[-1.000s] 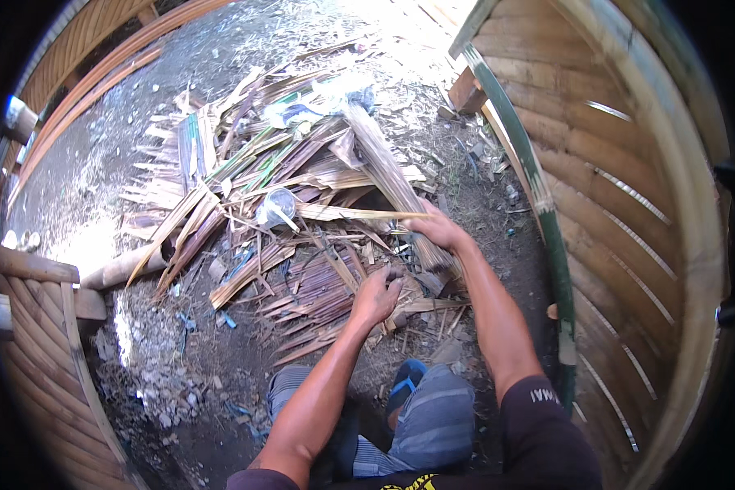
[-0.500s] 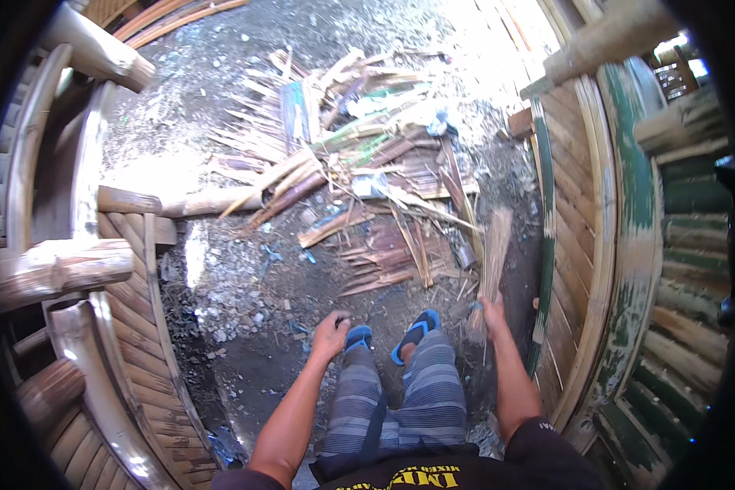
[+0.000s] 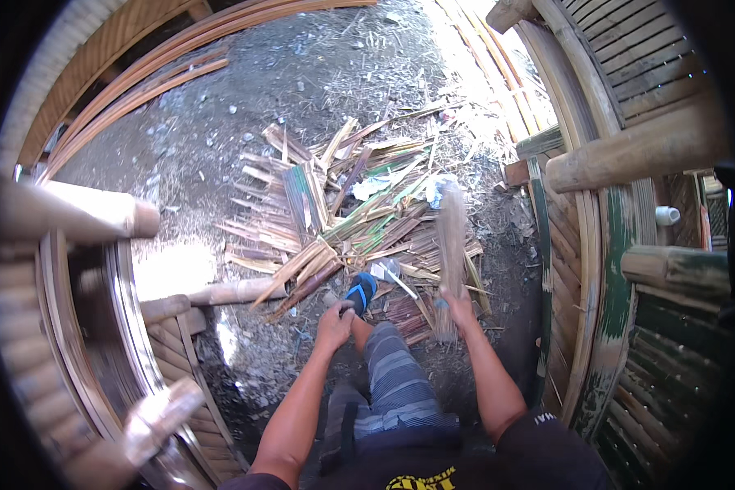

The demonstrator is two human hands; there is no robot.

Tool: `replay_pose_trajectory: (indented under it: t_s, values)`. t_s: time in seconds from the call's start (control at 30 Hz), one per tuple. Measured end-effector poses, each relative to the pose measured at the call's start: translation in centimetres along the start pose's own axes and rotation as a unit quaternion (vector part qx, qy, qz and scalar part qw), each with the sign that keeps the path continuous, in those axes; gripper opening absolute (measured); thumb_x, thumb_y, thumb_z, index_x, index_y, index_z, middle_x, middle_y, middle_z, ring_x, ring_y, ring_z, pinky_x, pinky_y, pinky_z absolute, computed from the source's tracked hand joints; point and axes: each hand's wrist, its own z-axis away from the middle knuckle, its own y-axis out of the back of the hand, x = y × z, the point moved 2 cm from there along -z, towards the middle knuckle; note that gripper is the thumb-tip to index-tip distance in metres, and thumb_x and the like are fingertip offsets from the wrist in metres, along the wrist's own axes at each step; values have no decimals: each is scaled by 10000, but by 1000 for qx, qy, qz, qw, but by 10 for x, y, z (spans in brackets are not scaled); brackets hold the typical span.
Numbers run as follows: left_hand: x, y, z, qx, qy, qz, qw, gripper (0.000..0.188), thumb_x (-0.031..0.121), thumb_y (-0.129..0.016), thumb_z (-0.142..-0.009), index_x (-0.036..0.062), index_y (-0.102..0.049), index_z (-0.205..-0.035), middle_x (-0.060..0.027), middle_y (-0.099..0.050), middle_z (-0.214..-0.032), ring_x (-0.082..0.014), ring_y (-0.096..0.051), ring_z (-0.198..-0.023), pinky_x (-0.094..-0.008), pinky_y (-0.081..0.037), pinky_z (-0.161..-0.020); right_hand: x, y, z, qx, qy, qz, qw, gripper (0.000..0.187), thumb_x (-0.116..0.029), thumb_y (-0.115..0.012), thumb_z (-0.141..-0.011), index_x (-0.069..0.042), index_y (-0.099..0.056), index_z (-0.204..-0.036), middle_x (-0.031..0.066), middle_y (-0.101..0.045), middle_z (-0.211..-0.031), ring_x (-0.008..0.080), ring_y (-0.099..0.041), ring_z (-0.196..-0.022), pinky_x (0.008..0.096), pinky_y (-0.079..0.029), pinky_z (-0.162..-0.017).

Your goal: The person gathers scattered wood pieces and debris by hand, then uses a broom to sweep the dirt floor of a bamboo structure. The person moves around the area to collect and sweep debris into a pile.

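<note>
My right hand (image 3: 461,312) grips a stick broom (image 3: 452,245) of thin tan bristles near its bound end. The bristles point away from me over the right side of a scrap heap and look smeared by motion. My left hand (image 3: 333,328) hangs above the ground beside my blue-strapped slipper (image 3: 360,292), its fingers curled in. Something greyish shows at its fingertips, too small to make out. Ahead lies the heap of split bamboo pieces (image 3: 302,196), brown and green, with crumpled plastic (image 3: 441,189) among them.
Bamboo-framed walls stand at both sides, with a woven panel (image 3: 567,278) on the right. A bamboo pole (image 3: 237,291) lies low at the left. Long bamboo strips (image 3: 180,73) lie at the far left, more strips (image 3: 498,65) at the far right. Gravelly soil (image 3: 302,73) stretches beyond.
I have stepped forward, one foot now near the heap's edge. The broom has swung leftward with my right hand, over the scraps. My left hand stays curled.
</note>
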Motion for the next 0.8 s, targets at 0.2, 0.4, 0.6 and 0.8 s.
replay_pose_trajectory:
  t_s: [0.2,0.4,0.6,0.8]
  values:
    - [148,64,-107,-30,-76,44,996,325,244,-583,-925,33,-654,-1162,-207,-691,-1068,-340,-667,-1000,-394,-496,-899,-162,-76,-39,-76,52,-88,992,664,-344,-684,-905,-10,-429,-1419,141,-588,-1265,222,-595,-1083,361,-479,-930]
    - [261,140,-202,-84,-161,6,983,295,187,-593,-946,47,-641,-1202,-108,-683,-1077,-189,-627,-1012,-325,-476,-924,-293,-142,-88,-196,-40,-282,938,595,-325,-651,-938,-37,-428,-1408,143,-614,-1199,219,-598,-1115,353,-504,-907]
    - [232,288,-431,-17,-138,-50,989,298,180,-607,-918,48,-655,-1181,-185,-691,-1112,-297,-672,-1030,-380,-504,-911,-468,-263,-244,-272,-36,-300,914,368,-388,-587,-962,-88,-504,-1158,102,-655,-842,206,-668,-656,363,-569,-546]
    - [266,363,-692,-27,-14,-104,994,321,199,-590,-948,21,-635,-1211,-170,-692,-1108,-270,-668,-1049,-359,-493,-926,-619,-373,-497,-277,-116,-302,905,408,-340,-612,-950,-30,-536,-1205,97,-639,-842,174,-670,-653,298,-562,-540]
